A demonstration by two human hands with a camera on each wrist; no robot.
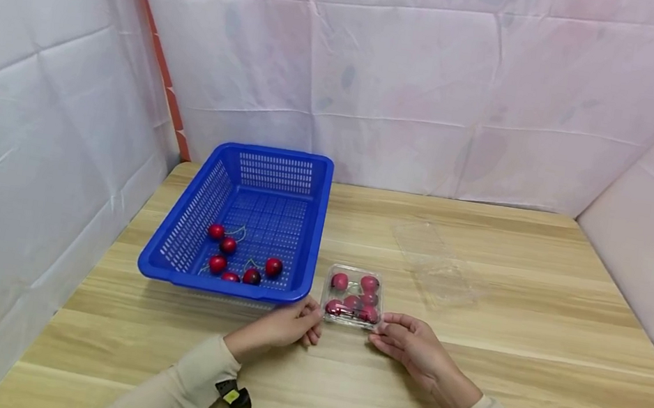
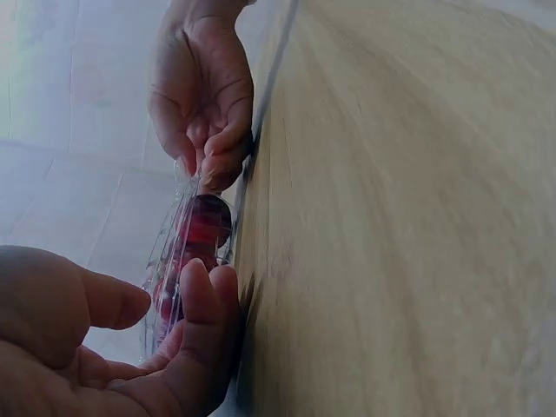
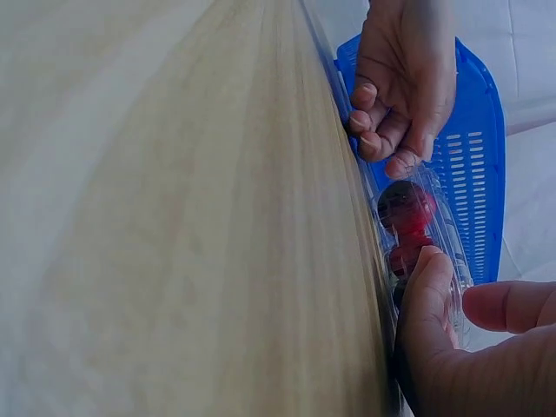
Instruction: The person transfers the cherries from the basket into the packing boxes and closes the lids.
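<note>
Several cherries (image 1: 352, 302) in a clear box (image 1: 356, 271), others (image 1: 274, 267) in a blue basket (image 1: 268, 213).

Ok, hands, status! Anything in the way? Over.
Left hand, right hand at near corners of square clear plastic box. Round red cherries inside. Rectangular blue plastic basket close beside left hand.

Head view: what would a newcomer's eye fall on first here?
The bright blue basket on the left of the wooden table stands out first, with red cherries scattered on its floor. Just right of it, a small clear box holding more cherries sits between the left hand and right hand.
</note>
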